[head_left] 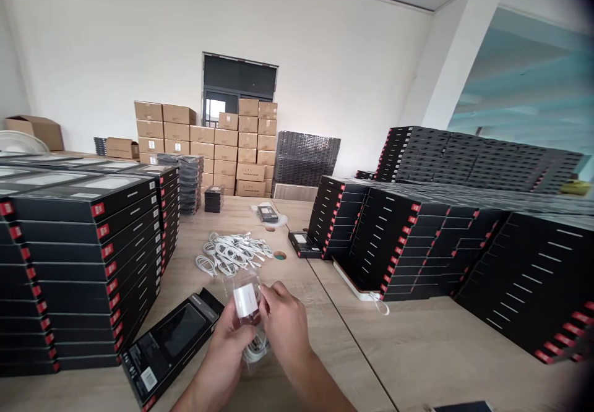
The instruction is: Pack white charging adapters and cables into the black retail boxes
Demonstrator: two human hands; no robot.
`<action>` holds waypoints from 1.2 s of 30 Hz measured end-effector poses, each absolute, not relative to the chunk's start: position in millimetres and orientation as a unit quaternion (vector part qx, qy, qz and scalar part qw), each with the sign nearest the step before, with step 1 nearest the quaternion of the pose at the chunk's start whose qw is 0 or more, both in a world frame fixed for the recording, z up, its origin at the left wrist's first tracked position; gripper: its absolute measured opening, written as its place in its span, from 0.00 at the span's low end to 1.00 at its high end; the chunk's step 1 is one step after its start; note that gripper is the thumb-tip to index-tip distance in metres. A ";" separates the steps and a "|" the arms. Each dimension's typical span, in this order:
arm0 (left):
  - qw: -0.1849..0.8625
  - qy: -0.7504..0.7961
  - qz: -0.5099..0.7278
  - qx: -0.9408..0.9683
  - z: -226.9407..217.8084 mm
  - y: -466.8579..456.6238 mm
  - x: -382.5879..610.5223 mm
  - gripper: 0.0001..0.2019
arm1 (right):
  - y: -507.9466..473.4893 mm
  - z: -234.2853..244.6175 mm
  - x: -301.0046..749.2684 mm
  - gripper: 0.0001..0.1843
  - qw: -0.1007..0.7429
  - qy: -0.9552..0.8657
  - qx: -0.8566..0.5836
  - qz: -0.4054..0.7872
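Note:
A white charger (245, 300) sits in a clear plastic tray (229, 286), with a coiled white cable (256, 347) at the lower end. My left hand (228, 341) is closed around the tray's left side, its thumb across the front. At the right edge, my right hand (284, 322) has its fingers pinched on the plastic; the exact fingertip contact is partly hidden. Left of my hands lies a black box (174, 341) with its end flap raised and a dark window on top. A pile of white cables (234, 254) lies just beyond the tray.
Tall stacks of black boxes stand at left (134, 263) and right (394, 239). A single black box (305, 245) lies beside the right stack, and a white cable end (380, 304) sticks out below it. Brown cartons (225, 152) line the far wall.

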State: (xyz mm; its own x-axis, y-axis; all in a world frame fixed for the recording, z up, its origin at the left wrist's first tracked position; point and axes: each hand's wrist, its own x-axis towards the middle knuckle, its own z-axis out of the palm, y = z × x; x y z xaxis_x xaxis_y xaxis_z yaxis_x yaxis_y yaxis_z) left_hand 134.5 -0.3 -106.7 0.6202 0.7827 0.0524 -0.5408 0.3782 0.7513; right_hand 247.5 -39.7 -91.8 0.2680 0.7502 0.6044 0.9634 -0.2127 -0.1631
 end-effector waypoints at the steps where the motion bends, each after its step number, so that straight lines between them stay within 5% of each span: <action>1: 0.817 0.160 0.406 0.377 -106.5 -0.1 134.7 0.22 | -39.2 -91.3 246.2 0.15 0.243 -0.570 -0.756 -0.210; 10: 0.827 0.167 0.408 0.348 -105.3 4.1 131.0 0.19 | -36.1 -86.3 232.0 0.15 0.153 -0.592 -0.772 -0.176; 23: 0.884 0.100 0.358 0.283 -100.8 15.6 115.3 0.25 | -56.9 -90.1 270.4 0.27 0.409 -0.638 -0.626 0.185; 32: 0.889 0.107 0.353 0.271 -109.3 20.3 111.4 0.29 | -51.7 -95.4 252.8 0.38 0.414 -0.653 -0.624 0.112; 36: 0.889 0.114 0.348 0.274 -109.8 23.2 109.1 0.29 | -53.4 -90.9 253.2 0.29 0.440 -0.652 -0.595 0.162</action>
